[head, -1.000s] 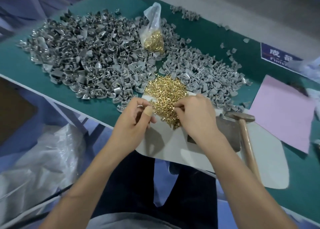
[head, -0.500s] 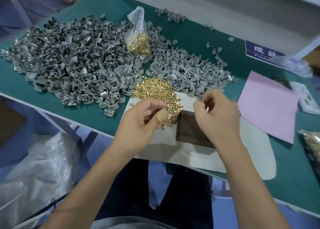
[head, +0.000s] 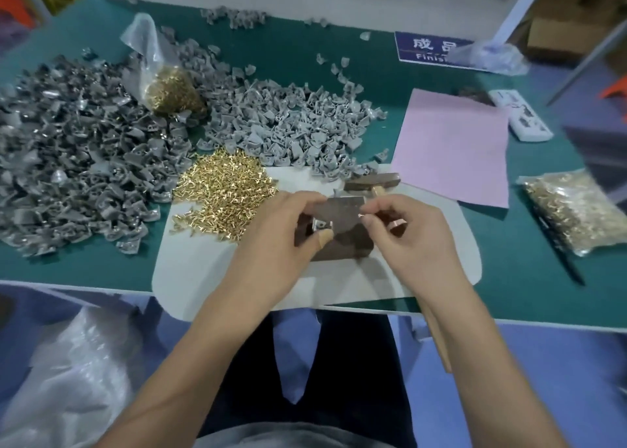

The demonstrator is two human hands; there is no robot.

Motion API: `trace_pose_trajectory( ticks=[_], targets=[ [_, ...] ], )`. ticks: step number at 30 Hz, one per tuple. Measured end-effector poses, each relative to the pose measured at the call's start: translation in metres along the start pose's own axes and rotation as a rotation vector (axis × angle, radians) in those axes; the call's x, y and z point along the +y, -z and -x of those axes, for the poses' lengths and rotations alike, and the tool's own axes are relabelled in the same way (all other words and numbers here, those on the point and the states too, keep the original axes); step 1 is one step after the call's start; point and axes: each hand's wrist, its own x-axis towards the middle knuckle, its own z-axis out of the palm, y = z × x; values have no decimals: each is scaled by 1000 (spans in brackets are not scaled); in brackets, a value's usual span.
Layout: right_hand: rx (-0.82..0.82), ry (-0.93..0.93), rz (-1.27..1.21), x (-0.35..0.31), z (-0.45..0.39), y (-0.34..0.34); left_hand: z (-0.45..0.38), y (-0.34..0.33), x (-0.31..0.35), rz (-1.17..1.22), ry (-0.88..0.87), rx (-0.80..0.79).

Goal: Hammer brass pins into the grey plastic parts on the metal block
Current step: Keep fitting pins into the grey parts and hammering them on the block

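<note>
Head view shows us both hands meeting over the block (head: 342, 244), which sits on a white mat (head: 210, 271) at the near edge of the green table (head: 305, 50). Our left hand (head: 281, 230) pinches a grey part (head: 339, 211) between thumb and fingers, holding it just above the block. Our right hand (head: 410, 234) has its fingers curled together, and a small brass pin (head: 362, 215) shows at the fingertips, right beside the part's right edge; we cannot tell whether pin and part touch.

Left of the hands, a loose heap of pins (head: 227, 193) spreads over the mat's far left corner. Beyond it, a wide pile of parts (head: 81, 162) covers the left of the table, and a paler pile (head: 291, 128) lies farther right. A clear bag of pins (head: 169, 84) stands among the piles at the far left. The hammer (head: 371, 181) lies just beyond the hands, its head on the mat's far edge and its handle mostly hidden behind our right hand. A pink sheet (head: 454, 145) lies to the right, and a second bag of pins (head: 573, 210) lies at the right edge. A blue sign (head: 424, 49) sits at the far side of the table.
</note>
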Motion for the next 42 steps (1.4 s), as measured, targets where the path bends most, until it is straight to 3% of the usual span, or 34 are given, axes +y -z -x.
trace_pose_trajectory(
  ticks=[6,11,14,19,23,27,34,42],
  targets=[
    [-82,127,174,-8,-5,-8,2,10,-6,8,-22,-53],
    [33,60,57,-9,-8,-8,-15,13,12,-137,-96,-160],
    [36,31,20,-5,-6,-5,-28,12,17,-148,-38,-237],
    [46,-5,3,-1,-4,-6,-40,10,19,-130,137,-156],
    [49,41,73,-1,-5,-7,-27,16,12,-56,79,-171],
    [8,153,266,-12,-9,-15,-15,13,10,-186,5,-177],
    [-110,283,528,-18,-15,-21,-13,10,11,-91,50,-87],
    [-205,292,593,-31,-20,-12,-10,11,11,-61,54,-65]
  ],
)
